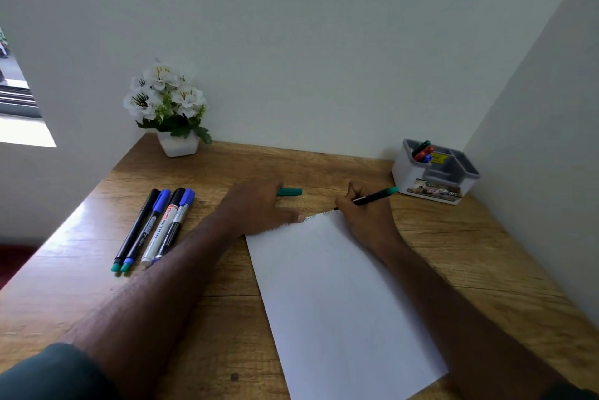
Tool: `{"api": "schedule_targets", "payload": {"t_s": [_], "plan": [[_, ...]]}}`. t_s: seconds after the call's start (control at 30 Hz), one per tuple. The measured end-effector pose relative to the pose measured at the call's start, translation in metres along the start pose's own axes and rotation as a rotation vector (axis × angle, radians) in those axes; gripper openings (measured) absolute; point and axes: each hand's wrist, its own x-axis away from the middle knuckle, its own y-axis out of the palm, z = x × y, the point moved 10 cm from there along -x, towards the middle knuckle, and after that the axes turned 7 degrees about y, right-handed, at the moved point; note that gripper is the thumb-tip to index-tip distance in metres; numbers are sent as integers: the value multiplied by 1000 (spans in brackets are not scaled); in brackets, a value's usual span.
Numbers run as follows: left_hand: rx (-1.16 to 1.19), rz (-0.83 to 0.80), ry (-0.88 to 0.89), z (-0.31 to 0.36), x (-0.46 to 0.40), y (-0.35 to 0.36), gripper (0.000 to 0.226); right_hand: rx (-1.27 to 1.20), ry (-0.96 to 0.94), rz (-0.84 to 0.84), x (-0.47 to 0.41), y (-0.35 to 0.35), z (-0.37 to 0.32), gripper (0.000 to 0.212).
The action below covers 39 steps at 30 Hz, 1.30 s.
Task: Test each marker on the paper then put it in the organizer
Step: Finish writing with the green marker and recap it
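Note:
A white sheet of paper (pixel 337 296) lies on the wooden desk, with small scribbles along its far edge. My right hand (pixel 366 215) grips a black marker with a green end (pixel 376 196), its tip touching the paper's far edge. My left hand (pixel 259 205) presses flat on the paper's far left corner and holds the green cap (pixel 290 192) between its fingers. Several capped markers (pixel 155 227) lie side by side to the left. A grey-and-white organizer (pixel 434 176) stands at the back right with a few markers (pixel 423 150) in its rear compartment.
A white pot of white flowers (pixel 168 108) stands at the back left corner. White walls close the desk at the back and right. The desk's left edge (pixel 64 224) drops off beside the loose markers.

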Motion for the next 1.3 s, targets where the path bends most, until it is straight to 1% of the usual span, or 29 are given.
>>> {"api": "schedule_targets", "payload": {"t_s": [0.27, 0.4, 0.53, 0.63, 0.7, 0.77, 0.83, 0.87, 0.93, 1.0, 1.03, 1.1, 1.17, 1.23, 1.3], "plan": [[-5, -1, 8, -2, -2, 2, 79, 10, 10, -11, 1, -1, 2, 28], [-5, -9, 9, -4, -3, 5, 80, -2, 4, -17, 2, 1, -1, 32], [0, -6, 6, -5, -3, 6, 80, -7, 9, -6, 1, -2, -1, 31], [4, -5, 12, -7, -4, 7, 81, -3, 9, -11, 2, 0, -1, 34], [6, 2, 18, -6, -4, 6, 80, 3, 13, 5, 0, -1, -1, 35], [-3, -10, 20, -6, -5, 7, 79, -46, 34, 40, -1, -7, 3, 34], [-9, -9, 30, -7, -5, 8, 71, -125, 49, 90, 0, -17, 5, 29], [17, 14, 45, -7, -5, 8, 61, -154, 34, 111, 1, -21, 3, 27], [181, 86, 80, -3, -4, 3, 45, -180, -24, 126, 4, -24, -3, 26], [347, 161, 131, 2, -4, -3, 38, -179, -82, 99, 7, -22, -12, 24], [382, 188, 171, 6, -5, -6, 36, -179, -105, 70, 9, -20, -15, 24], [397, 187, 234, 11, -7, -3, 29, -167, -108, 19, 10, -16, -17, 21], [374, 133, 262, 15, -8, 6, 23, -137, -43, 19, 8, -13, -10, 20], [332, 91, 276, 18, -8, 12, 24, -101, 30, 21, 5, -9, -1, 23], [300, 74, 280, 18, -8, 15, 28, -74, 62, 12, 2, -6, 5, 25]]}}
